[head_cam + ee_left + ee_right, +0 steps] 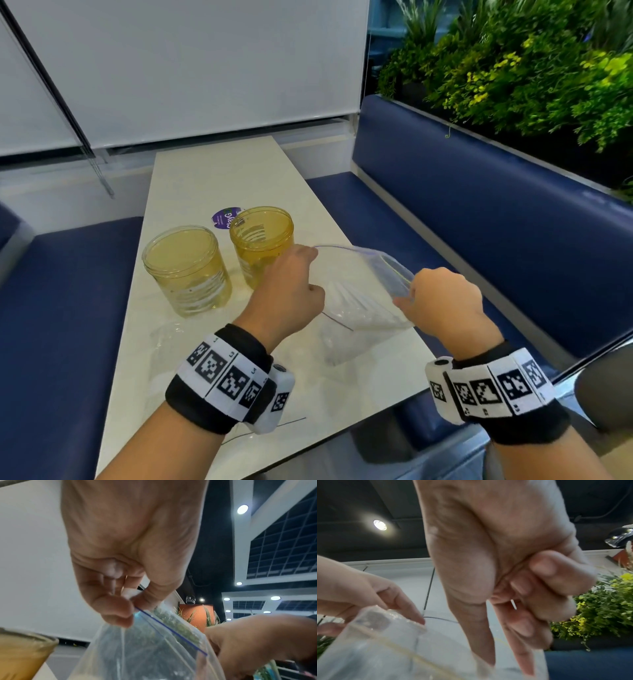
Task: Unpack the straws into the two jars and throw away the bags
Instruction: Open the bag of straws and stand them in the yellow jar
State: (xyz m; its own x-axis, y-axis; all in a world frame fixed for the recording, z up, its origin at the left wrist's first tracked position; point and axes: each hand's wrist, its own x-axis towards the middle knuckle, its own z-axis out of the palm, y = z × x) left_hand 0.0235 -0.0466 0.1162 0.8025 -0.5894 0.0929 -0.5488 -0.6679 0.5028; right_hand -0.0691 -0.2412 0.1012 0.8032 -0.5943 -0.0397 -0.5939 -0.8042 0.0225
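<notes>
Head view, largest first: long white bench (219, 171) between blue seats (479, 219), far end free, near edge close to the wrists. Two amber jars (186, 269) (262, 240) upright and open on the left half, no straws seen inside them. Clear bag (359, 291) held up to the right of the jars, mouth tilted toward the far jar, bottom near the bench. Left hand (291, 291) pinching the left corner of the bag mouth, just beside the far jar; right hand (442, 301) gripping the opposite edge, thumb and forefinger on the plastic, other fingers curled. Pale straws (363, 311) inside, long axis from mouth to bottom. Second bag (171, 339) flat on the bench below the near jar. Likely next: pulling the mouth wider, then tipping left; left hand nearer the jars, little room there.
</notes>
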